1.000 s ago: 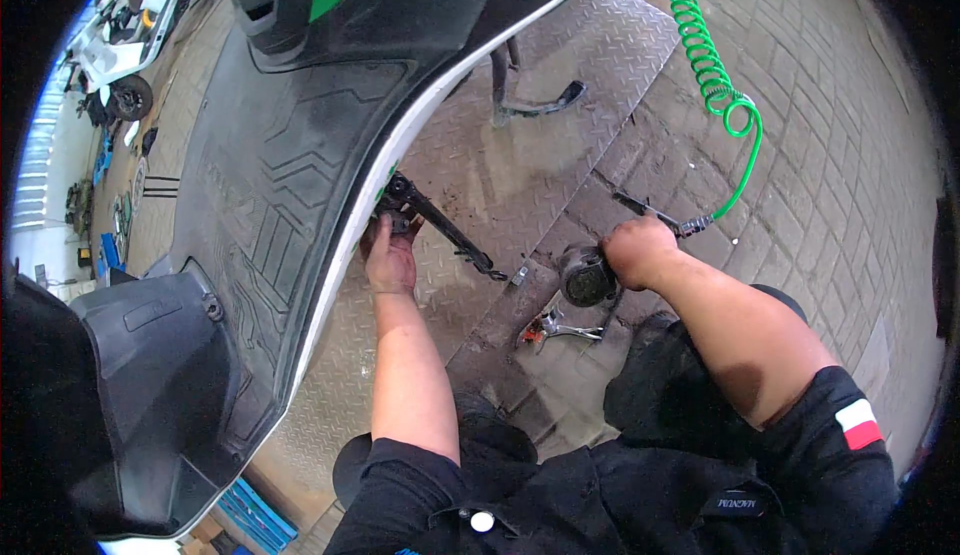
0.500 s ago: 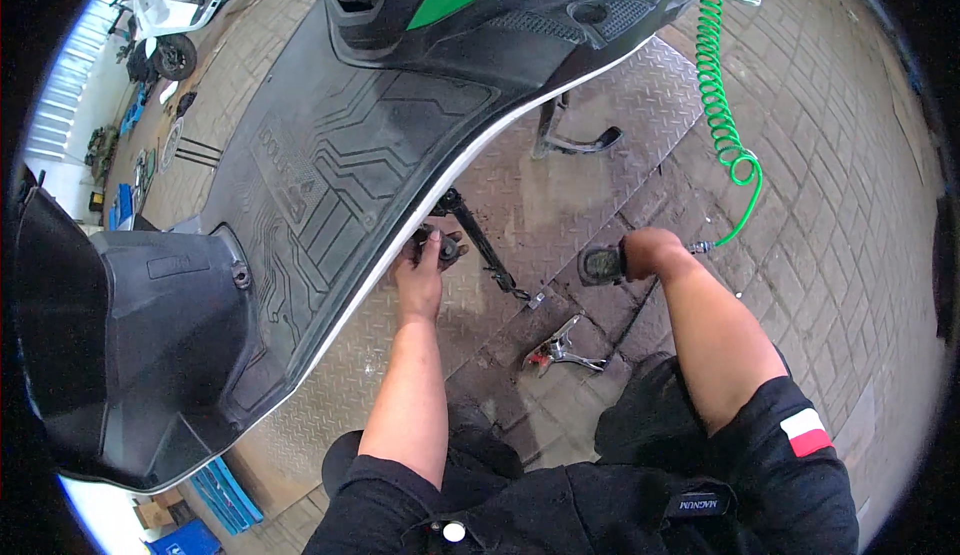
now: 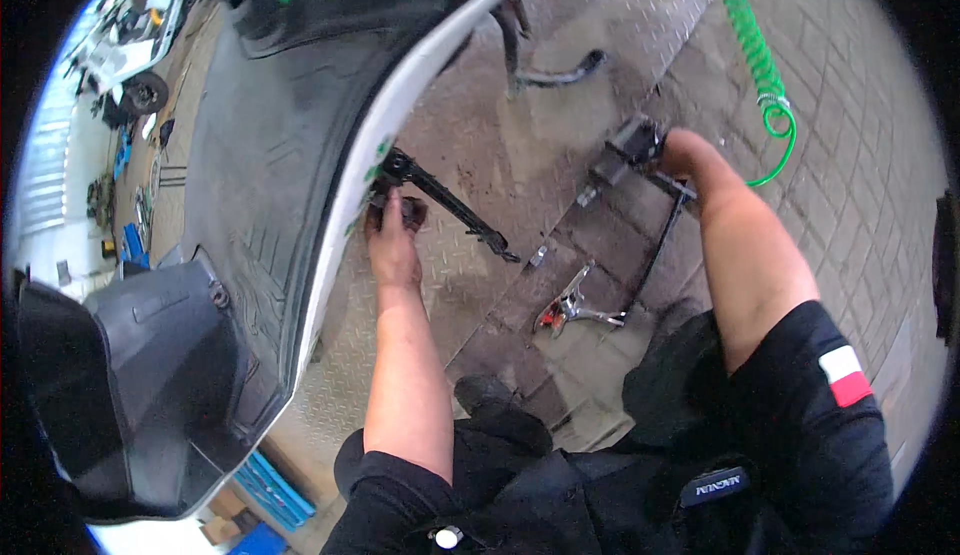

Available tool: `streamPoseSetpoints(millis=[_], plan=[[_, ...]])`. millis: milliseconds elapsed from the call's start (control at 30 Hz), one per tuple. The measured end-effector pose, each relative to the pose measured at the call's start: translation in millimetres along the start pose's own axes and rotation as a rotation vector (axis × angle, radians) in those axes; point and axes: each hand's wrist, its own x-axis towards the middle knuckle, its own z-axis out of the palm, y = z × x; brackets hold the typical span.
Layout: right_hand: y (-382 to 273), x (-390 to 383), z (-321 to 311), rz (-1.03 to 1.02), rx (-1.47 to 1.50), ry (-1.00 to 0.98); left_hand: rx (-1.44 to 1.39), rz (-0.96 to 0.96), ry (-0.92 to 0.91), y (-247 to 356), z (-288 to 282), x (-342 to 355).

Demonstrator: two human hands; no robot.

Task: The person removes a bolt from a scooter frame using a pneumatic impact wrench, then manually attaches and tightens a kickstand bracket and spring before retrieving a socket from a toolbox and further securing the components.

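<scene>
Our right hand [image 3: 692, 155] has just gone farther off, taking the air tool [image 3: 632, 143] to the edge of the metal plate [image 3: 610, 0]. It grasps the tool by its rear end, most fingers hidden. As we judge it, this leaves the tool carried rather than working, since it is well apart from the stand [image 3: 455, 210] and from the part at our other hand.

Our left hand [image 3: 394, 250] is at the near right edge of the scooter [image 3: 240, 135], fingers curled around a dark part [image 3: 411, 215] just on the near side of the stand's upper end. We cannot tell whether that part is loose or fixed.

Half a second ago the air tool was nearer to us, over the paving just right of the stand's foot; now a rod [image 3: 655, 255] shows more fully on its near side. The left hand keeps much the same spot. The silver tool [image 3: 572, 312] lies on the paving as before, and the green hose [image 3: 750, 50] comes down at far right. Our view has tipped, so less of the scooter's far end shows.
</scene>
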Motion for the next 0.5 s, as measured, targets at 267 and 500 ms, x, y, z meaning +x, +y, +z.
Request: streamPoseSetpoints(millis=[267, 500], plan=[[26, 13, 5, 0.014, 0.019, -0.055, -0.126, 0.112, -0.071, -25, 12, 8], [15, 0, 0, -0.016, 0.053, -0.029, -0.034, 0.284, -0.026, -20, 12, 9]])
